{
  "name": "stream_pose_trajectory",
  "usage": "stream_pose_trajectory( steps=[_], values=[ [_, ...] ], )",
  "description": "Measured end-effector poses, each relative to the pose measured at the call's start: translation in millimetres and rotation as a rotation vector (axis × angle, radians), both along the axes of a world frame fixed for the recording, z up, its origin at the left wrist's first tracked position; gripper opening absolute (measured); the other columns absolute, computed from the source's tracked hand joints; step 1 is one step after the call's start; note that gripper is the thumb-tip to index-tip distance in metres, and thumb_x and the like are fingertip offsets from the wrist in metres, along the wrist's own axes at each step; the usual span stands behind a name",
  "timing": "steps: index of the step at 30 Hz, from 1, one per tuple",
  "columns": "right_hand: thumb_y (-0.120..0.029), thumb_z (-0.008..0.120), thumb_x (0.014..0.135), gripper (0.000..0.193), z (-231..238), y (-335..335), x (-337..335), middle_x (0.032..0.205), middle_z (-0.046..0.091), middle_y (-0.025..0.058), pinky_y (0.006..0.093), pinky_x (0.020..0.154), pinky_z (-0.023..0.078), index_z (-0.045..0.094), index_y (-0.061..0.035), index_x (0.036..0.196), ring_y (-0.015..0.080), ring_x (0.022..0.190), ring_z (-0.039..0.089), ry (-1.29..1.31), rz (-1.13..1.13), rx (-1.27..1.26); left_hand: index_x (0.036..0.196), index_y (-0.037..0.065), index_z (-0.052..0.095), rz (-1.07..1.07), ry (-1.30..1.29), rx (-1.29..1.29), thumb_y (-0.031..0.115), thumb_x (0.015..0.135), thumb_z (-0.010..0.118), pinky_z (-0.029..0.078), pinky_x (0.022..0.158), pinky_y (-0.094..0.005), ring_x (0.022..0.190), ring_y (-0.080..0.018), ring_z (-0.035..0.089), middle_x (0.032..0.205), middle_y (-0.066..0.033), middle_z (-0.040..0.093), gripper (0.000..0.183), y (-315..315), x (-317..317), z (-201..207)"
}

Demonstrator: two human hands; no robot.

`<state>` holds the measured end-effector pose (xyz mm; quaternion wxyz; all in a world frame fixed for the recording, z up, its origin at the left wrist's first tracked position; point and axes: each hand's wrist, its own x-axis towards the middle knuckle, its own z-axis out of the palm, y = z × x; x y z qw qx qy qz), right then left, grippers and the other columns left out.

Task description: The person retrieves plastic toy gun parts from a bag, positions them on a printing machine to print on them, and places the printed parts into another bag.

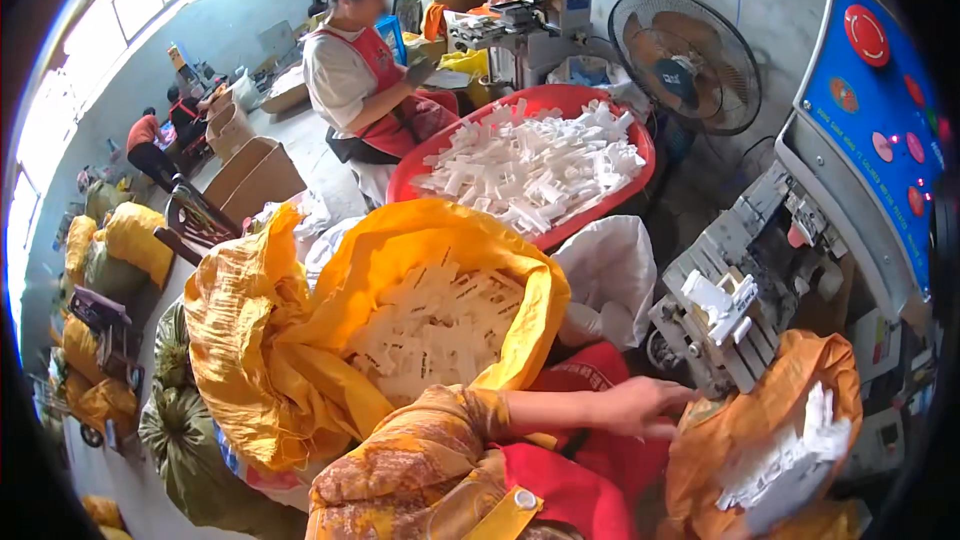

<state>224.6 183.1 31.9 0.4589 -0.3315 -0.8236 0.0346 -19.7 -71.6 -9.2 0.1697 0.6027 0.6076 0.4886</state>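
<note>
My left hand (640, 408) reaches across to the right from a yellow patterned sleeve (420, 450). Its fingers are stretched out, slightly smeared by motion, and nothing shows in them. Just beyond the fingertips stands a machine's metal fixture (695, 340), with a white plastic part (718, 302) sitting on top. To the right of the hand, an orange woven bag (700, 455) gapes around white plastic pieces (815, 430). A blurred pale grey shape lies low in that bag; I cannot make out what it is. My right hand does not show.
A yellow woven sack (250, 340) holds marked white pieces (440, 325). Behind it, a red tub (645, 155) is heaped with white parts. A fan (685, 60) and a blue control panel (870, 110) stand right. A co-worker (360, 70) in a red apron stands beyond the tub.
</note>
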Motion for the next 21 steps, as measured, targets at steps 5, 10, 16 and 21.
stream_pose_trajectory(
  steps=[5,10,16,21],
  values=[
    [-0.023,0.058,0.085,0.032,12,-148,-96,0.101,0.065,0.0204,0.0462,0.072,0.052,0.061,-0.0004,0.108,0.0371,0.085,0.065,-0.238,0.495,-0.287,0.152,0.011,0.005,-0.248,-0.987,0.261,0.031,0.084,0.071,0.029,0.109,-0.0362,0.135,-0.0208,0.03,0.149,-0.0082,0.029,0.097,9,33,15],
    [-0.024,0.068,0.075,0.039,6,-189,-128,0.127,0.052,0.0189,0.0503,0.089,0.043,0.064,-0.0079,0.111,0.0387,0.11,0.051,-0.391,0.709,0.059,0.141,0.01,0.037,0.111,-1.521,0.231,0.035,0.086,0.062,0.045,0.091,-0.0373,0.103,-0.0196,0.054,0.115,-0.006,0.054,0.065,-20,-14,2],
    [-0.015,0.063,0.079,0.047,24,-162,-133,0.129,0.05,0.0177,0.0446,0.093,0.041,0.057,-0.0063,0.124,0.0355,0.114,0.052,-0.266,0.704,0.011,0.138,0.005,0.041,0.013,-1.428,0.292,0.041,0.085,0.056,0.045,0.098,-0.041,0.117,-0.0245,0.055,0.131,-0.0103,0.053,0.066,-48,-56,7],
    [-0.025,0.071,0.074,0.057,14,-172,-142,0.126,0.052,0.0137,0.0437,0.091,0.042,0.056,-0.0077,0.125,0.0331,0.112,0.051,-0.341,0.623,0.044,0.143,0.007,0.035,-0.004,-1.519,0.229,0.042,0.087,0.055,0.041,0.102,-0.0406,0.12,-0.0236,0.052,0.135,-0.0092,0.051,0.07,-41,-42,11]
  ],
)
